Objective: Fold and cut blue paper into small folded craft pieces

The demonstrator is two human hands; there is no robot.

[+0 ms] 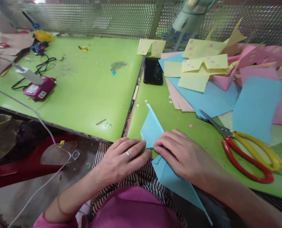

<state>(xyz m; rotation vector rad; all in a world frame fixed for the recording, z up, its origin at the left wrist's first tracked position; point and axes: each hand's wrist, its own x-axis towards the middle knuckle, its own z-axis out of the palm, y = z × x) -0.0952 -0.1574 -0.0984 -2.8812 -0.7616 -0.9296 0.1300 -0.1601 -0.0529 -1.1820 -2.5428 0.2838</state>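
Note:
A folded sheet of light blue paper [151, 126] lies at the front edge of the green table, one part on the top and another part hanging over the edge toward the lap. My right hand [181, 152] is closed on the paper at its fold, fingertips bunched together. From the left, my left hand [124, 156], with a ring on one finger, meets the paper's lower corner; its fingers are bent and close together, and its thumb is hidden. Right of my hands lie scissors [223, 130] with one red and one yellow handle, blades apart.
A black phone [153, 71] lies beyond the paper. Blue, pink and yellow sheets [209, 95] are heaped at the right, under a grey-green machine [190, 15]. Leftward are a clear protractor [118, 65], a purple power adapter [40, 88] with cords and a red chair [24, 172].

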